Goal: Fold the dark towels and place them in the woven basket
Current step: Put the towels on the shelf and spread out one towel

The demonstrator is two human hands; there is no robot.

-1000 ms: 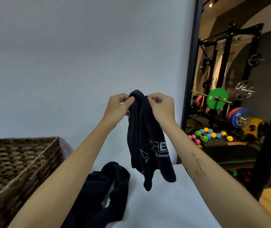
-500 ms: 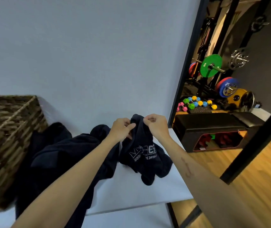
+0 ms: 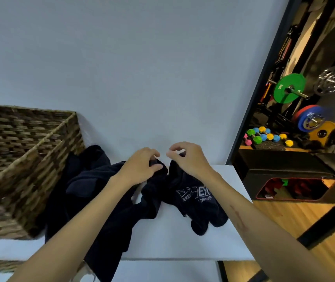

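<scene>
Woven basket (image 3: pixel 26 151) runs off left edge; towel print (image 3: pixel 195 195) unreadable.
</scene>
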